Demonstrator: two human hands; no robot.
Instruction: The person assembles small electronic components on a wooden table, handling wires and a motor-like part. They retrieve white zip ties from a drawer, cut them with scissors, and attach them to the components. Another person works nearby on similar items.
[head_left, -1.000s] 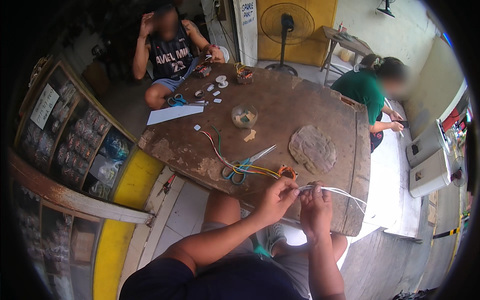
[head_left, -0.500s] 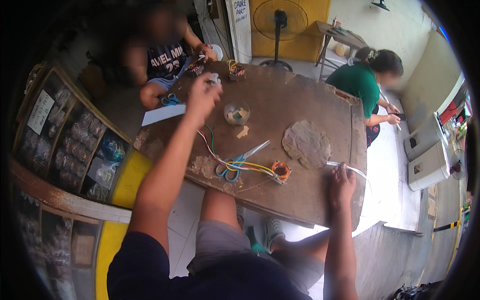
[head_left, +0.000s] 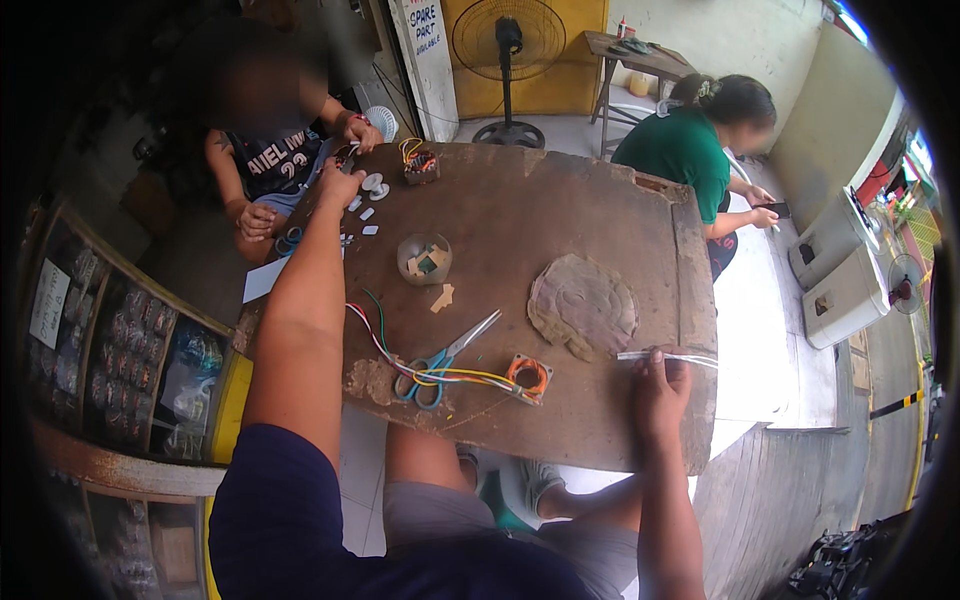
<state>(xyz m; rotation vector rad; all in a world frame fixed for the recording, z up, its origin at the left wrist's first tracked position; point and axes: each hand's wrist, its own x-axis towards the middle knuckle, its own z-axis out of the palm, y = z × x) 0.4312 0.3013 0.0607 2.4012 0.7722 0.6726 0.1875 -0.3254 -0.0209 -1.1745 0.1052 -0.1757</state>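
Note:
My left hand [head_left: 340,186] reaches across to the table's far left edge. Its fingers close on a small dark wound motor stator [head_left: 346,158], mostly hidden, beside a co-worker's hand [head_left: 360,132]. At the right edge, my right hand [head_left: 664,385] pinches thin white tubing [head_left: 698,359] that runs out past the edge. Between my arms lies an orange-wound square stator [head_left: 528,377]. Its yellow, red and white wires [head_left: 465,375] cross blue-handled scissors [head_left: 440,366]. A round, worn brown cloth pad [head_left: 584,305] lies near my right hand.
On the brown wooden table [head_left: 480,230] stand a clear bowl [head_left: 424,260] with cut scraps, white spools [head_left: 376,186] and another stator [head_left: 422,168]. A co-worker sits far left; a person in green [head_left: 680,150] sits at right. A glass cabinet [head_left: 120,340] stands at left.
My left hand has moved farther out and left, past the white spools to the far stator. My right hand keeps hold of the white tubing. The whole view has shifted.

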